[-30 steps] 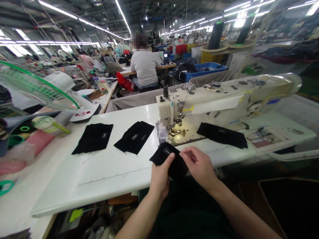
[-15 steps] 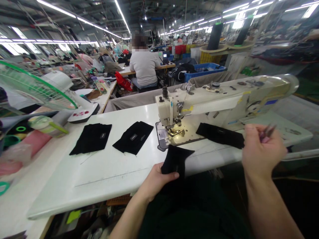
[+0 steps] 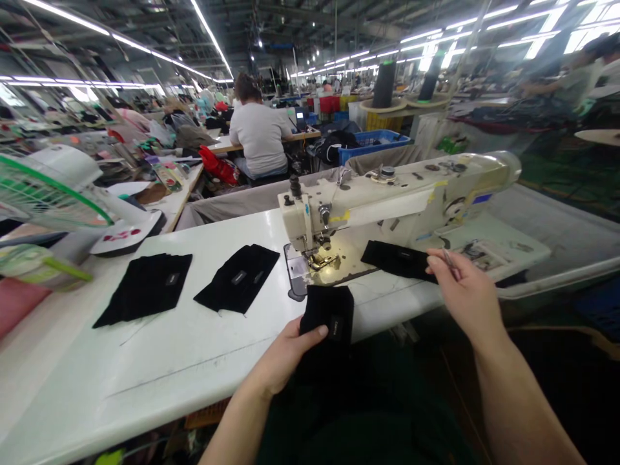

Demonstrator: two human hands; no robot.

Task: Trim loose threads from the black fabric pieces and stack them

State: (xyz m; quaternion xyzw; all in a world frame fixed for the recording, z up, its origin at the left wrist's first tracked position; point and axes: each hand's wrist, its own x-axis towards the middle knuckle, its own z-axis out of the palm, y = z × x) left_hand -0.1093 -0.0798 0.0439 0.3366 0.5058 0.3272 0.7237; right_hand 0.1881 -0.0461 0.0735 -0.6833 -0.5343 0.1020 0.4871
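Observation:
My left hand (image 3: 290, 349) grips a black fabric piece (image 3: 334, 307) with a small label, thumb on top, at the table's front edge below the needle area. My right hand (image 3: 460, 284) is closed around a small metal tool (image 3: 451, 263), probably snips. Its fingertips touch the right end of a dark fabric strip (image 3: 394, 258) lying beside the sewing machine (image 3: 387, 197). Left of the machine, a labelled black fabric piece (image 3: 242, 278) lies flat, and a black stack (image 3: 148, 287) with a label is further left.
A green-rimmed fan (image 3: 58, 187) stands at the left, near a cup with a green handle (image 3: 43, 266). The white tabletop (image 3: 194, 349) has a dark line along its front. Behind the machine, a person in a light shirt (image 3: 259, 135) sits near a blue crate (image 3: 375, 143).
The view has shifted, moving the table items leftward. The fabric in my left hand has turned so its label shows clearly. My right hand has turned, fingertips now at the strip's end.

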